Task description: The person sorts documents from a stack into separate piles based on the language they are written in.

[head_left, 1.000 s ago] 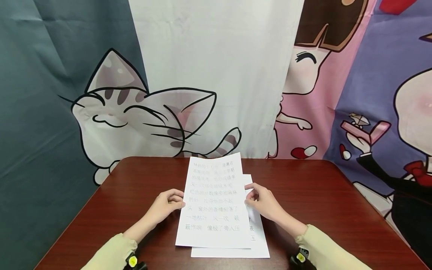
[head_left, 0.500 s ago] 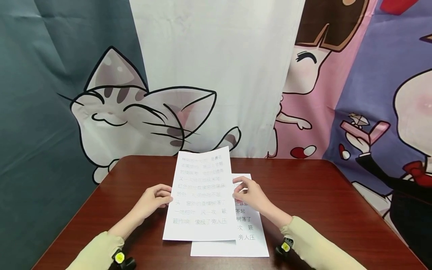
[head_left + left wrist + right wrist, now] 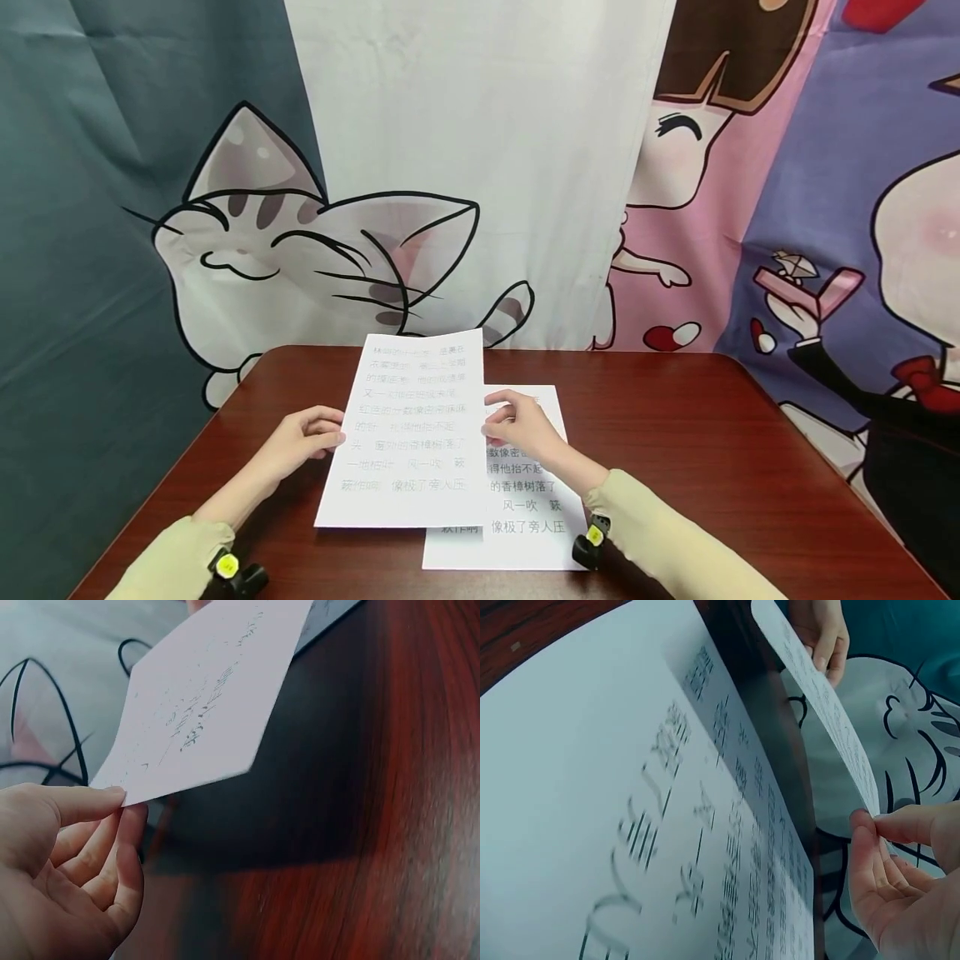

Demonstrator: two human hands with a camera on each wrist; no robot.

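Note:
A white sheet of paper (image 3: 412,425) with faint grey printed characters is held up above the table between my two hands. My left hand (image 3: 303,437) pinches its left edge, thumb on the printed face and fingers behind, as the left wrist view shows. At the opposite edge my right hand (image 3: 521,425) pinches the sheet between thumb and fingertips. Beneath it lies a second sheet of paper (image 3: 536,546) with darker print, flat on the table. The raised sheet and right hand hide part of this lower sheet. In the left wrist view the raised sheet (image 3: 217,705) casts a shadow.
The dark red wooden table (image 3: 675,467) spreads out on both sides of the sheets. Behind its far edge hangs a curtain (image 3: 480,167) printed with a cartoon cat and figures. Each wrist wears a small black camera, the left one (image 3: 232,575) low over the table.
Both hands have carried the raised sheet leftward, uncovering more of the lower sheet's print. The lower sheet has stayed in place.

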